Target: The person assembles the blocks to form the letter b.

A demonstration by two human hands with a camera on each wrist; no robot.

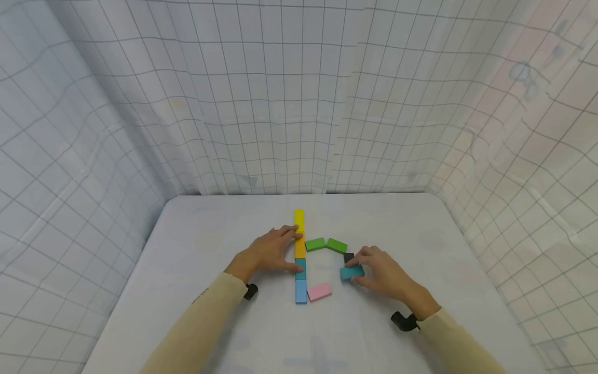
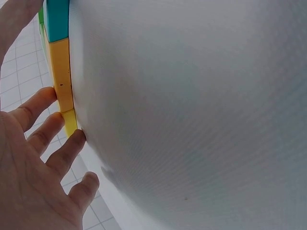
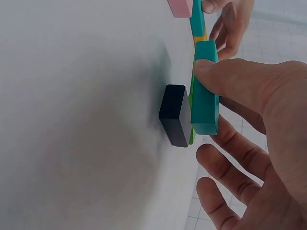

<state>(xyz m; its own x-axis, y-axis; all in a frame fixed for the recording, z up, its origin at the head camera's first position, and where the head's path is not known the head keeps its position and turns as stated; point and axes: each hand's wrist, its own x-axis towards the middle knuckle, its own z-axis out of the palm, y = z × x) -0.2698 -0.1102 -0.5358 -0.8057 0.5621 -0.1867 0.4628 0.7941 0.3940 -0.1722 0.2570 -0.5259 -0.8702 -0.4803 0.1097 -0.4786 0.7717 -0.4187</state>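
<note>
My right hand (image 1: 382,272) pinches a teal block (image 3: 206,103) between thumb and fingers, raised slightly off the table in the right wrist view. Just beside it a black block (image 3: 173,108) rests on the table. My left hand (image 1: 268,251) lies along a straight column of blocks, fingers spread and touching its side: a yellow block (image 1: 299,216), an orange block (image 1: 300,250), a second teal block (image 1: 302,275) under the thumb, and a light blue block (image 1: 301,292) at the near end. Two green blocks (image 1: 337,245) run rightward from the column towards the black one.
A pink block (image 1: 320,292) lies slanted beside the column's near end. The white table (image 1: 210,223) has rounded far corners. Grid-patterned white curtains (image 1: 280,104) hang behind and on both sides. Dark wrist-worn pieces (image 1: 404,321) stick out at the cuffs.
</note>
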